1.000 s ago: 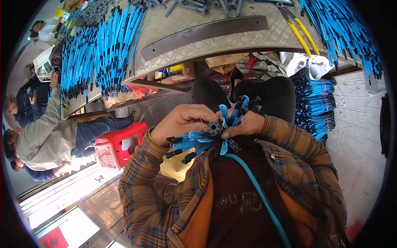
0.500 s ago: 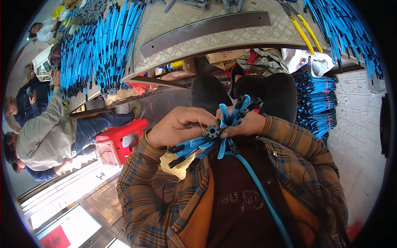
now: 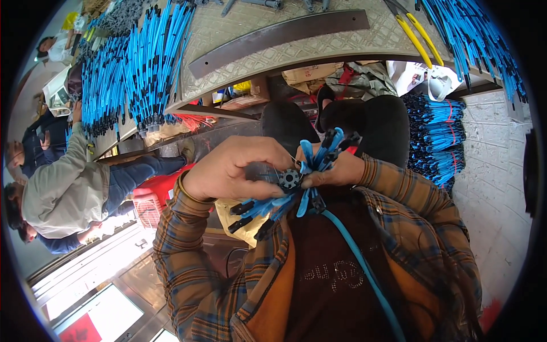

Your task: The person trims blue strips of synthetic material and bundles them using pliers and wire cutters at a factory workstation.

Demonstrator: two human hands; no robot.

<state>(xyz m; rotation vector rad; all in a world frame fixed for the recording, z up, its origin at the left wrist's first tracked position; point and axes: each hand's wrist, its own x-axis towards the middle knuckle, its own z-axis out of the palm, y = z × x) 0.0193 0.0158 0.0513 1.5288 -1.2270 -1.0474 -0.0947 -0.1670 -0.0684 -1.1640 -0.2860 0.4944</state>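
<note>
Over my lap a small grey notched hub is ringed by blue ribs with black tips, splaying out like umbrella ribs. My right hand is closed around the ribs on the hub's right side, its thumb pressed beside the hub. On the other side, my left hand curls its finger and thumb at the hub's left edge. A thin wire runs between that hand's fingers and the hub; its end is hidden. More ribs hang below my left hand.
The bench ahead carries a dark metal strip, yellow-handled cutters and piles of blue ribs. Tied rib bundles stack at right. A person in a grey jacket sits left, near a red stool.
My left hand has shifted left and slightly up, and the gap between its finger and thumb looks wider. The hub has tipped a little left. My right hand keeps its grip.
</note>
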